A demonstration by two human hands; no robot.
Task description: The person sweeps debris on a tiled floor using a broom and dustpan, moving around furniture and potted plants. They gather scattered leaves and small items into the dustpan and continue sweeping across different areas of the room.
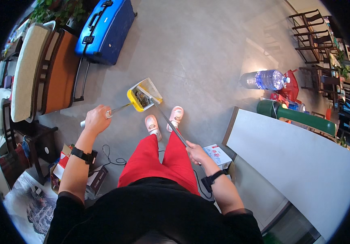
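My left hand [98, 119] grips the long metal handle [122, 107] of a yellow and white dustpan [136, 105]. The dustpan is in front of my feet and holds a heap of brownish-grey debris [143, 98]. In my right hand [195, 152] is the dark handle [172, 125] of a long tool, probably a broom. Its pale head [144, 92] lies across the inside of the dustpan, over the debris. Part of the debris is hidden beneath it.
A blue suitcase [108, 30] lies at upper left beside an orange-backed chair [60, 73]. A large water bottle [266, 80] lies on the floor to the right. A white tabletop [287, 152] reaches in at lower right. Cables [112, 160] and boxes [219, 156] flank my legs.
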